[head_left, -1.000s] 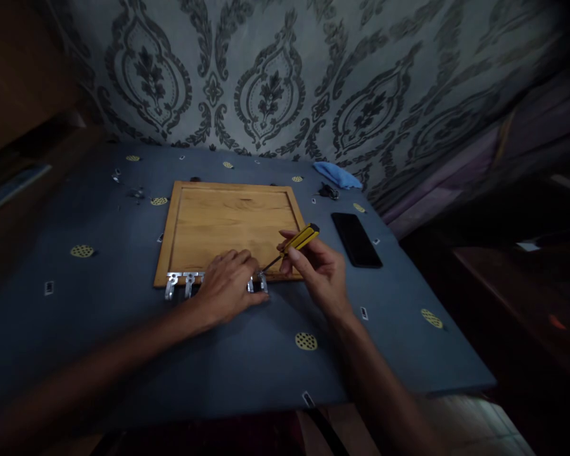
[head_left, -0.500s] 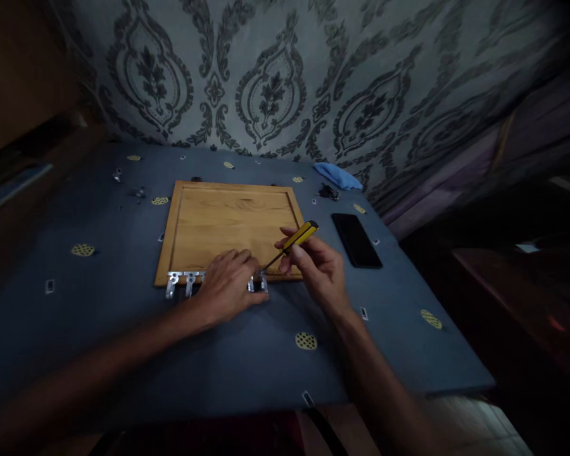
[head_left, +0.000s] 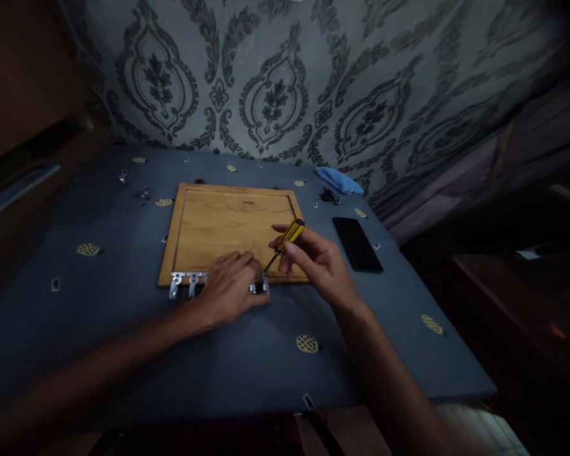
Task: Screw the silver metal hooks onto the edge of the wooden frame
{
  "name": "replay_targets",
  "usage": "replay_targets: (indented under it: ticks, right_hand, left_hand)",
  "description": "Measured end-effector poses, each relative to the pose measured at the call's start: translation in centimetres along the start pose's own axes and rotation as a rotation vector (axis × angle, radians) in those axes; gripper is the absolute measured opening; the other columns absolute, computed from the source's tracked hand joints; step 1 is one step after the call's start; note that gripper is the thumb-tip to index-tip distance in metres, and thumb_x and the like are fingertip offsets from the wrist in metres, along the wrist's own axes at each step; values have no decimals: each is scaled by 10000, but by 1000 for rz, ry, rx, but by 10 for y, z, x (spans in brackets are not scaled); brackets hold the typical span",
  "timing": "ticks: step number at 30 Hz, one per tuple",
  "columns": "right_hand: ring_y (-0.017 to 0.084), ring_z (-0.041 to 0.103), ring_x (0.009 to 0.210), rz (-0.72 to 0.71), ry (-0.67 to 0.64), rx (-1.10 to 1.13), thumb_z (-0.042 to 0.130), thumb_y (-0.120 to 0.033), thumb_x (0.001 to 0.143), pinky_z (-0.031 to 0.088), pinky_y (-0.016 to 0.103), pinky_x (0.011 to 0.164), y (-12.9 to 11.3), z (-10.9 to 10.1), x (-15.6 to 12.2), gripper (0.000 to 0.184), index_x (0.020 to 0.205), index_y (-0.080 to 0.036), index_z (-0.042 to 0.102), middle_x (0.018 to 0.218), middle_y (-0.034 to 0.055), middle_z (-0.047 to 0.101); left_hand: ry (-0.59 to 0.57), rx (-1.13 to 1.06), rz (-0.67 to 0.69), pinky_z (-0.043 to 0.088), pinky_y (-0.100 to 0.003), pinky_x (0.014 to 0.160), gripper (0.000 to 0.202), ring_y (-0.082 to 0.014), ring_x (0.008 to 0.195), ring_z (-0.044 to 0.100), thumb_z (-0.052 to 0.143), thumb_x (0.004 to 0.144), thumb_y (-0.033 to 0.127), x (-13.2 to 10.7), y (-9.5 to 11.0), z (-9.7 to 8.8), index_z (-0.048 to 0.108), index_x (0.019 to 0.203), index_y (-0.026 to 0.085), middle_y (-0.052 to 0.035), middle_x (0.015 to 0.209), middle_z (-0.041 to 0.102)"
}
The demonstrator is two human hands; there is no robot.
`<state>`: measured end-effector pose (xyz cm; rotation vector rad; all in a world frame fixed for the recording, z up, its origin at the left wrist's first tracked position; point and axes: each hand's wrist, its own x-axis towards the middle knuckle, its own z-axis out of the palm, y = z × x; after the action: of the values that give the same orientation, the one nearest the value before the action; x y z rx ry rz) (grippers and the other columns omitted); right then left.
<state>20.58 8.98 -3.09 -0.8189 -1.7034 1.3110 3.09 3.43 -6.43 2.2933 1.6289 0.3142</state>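
A framed wooden board (head_left: 232, 228) lies flat on the table. Along its near edge runs a shiny metal hook rail (head_left: 184, 277), its hooks jutting out over that edge. My left hand (head_left: 228, 288) covers the rail's middle, fingers curled over the board side and thumb by the near hooks, gripping it in place. In my right hand (head_left: 325, 266) is a yellow-and-black screwdriver (head_left: 292, 236), pinched by the handle and tilted. Its shaft slopes down left to the rail's right end. The screw at the tip is too small to make out.
On the blue patterned tablecloth (head_left: 123, 342), a black phone (head_left: 358, 244) lies right of the board. Behind it are a blue cloth (head_left: 339, 180) and a small black item (head_left: 330, 196). Small shiny pieces (head_left: 141, 192) lie at the back left. A patterned wall covering (head_left: 273, 101) borders the table's back.
The screwdriver handle has swung slightly left and stands steeper, with my right fingers shifted around it. My left hand stays on the rail. The whole view has moved slightly.
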Motion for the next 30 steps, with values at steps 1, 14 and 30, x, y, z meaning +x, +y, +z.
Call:
replay_targets:
  ticks: [1, 14, 30]
  right_hand:
    - [81, 606, 535, -6, -9, -9, 763, -503, 853, 539, 232, 513, 0, 0, 0, 368, 1048, -193, 717, 874, 27, 723]
    - [86, 569, 516, -37, 128, 30, 766, -484, 849, 547, 260, 514, 16, -3, -8, 362, 1110, -234, 734, 949, 38, 757]
    - [98, 615, 543, -43, 147, 23, 771, -461, 854, 570, 276, 550, 18, -9, -15, 358, 1128, -232, 756, 977, 53, 776]
  left_hand:
    - [-5, 1, 0, 483, -447, 972, 390, -311, 1127, 602, 746, 880, 473, 0, 0, 0, 656, 1107, 170, -92, 1152, 661]
    - [-16, -1, -10, 498, -467, 984, 447, -318, 1141, 610, 779, 845, 498, 0, 2, -3, 663, 1117, 163, -93, 1177, 670]
    - [-5, -22, -4, 487, -469, 971, 409, -317, 1134, 594, 745, 873, 490, 0, 0, 1, 645, 1100, 164, -84, 1160, 658]
